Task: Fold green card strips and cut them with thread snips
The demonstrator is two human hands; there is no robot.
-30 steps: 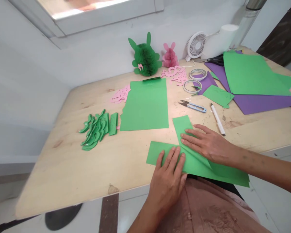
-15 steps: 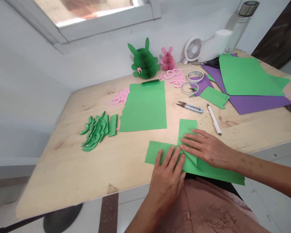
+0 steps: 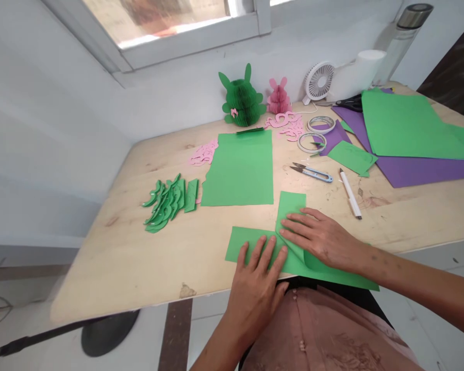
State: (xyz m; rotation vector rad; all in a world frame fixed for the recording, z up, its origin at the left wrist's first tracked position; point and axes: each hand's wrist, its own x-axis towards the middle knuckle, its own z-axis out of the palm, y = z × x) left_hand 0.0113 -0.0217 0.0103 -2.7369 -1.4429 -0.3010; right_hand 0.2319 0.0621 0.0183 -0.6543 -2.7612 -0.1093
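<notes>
The green flap (image 3: 292,203) has swung straighter — both hands (image 3: 257,283) (image 3: 322,238) flat on the paper (image 3: 235,245) — snips (image 3: 319,175) and pen (image 3: 350,193) beyond.

Left grip (image 3: 255,288) and right grip (image 3: 319,237) flat on folded green paper (image 3: 294,264), white pen (image 3: 350,194) beyond

The bare left hand (image 3: 257,288) and bare right hand (image 3: 325,239) hide parts of the folded green paper sheet (image 3: 298,264). The flat purple paper sheet (image 3: 421,171) leaves the right edge. The small green paper piece's (image 3: 351,157) marks — possibly drawn curves — stay unclear.
</notes>
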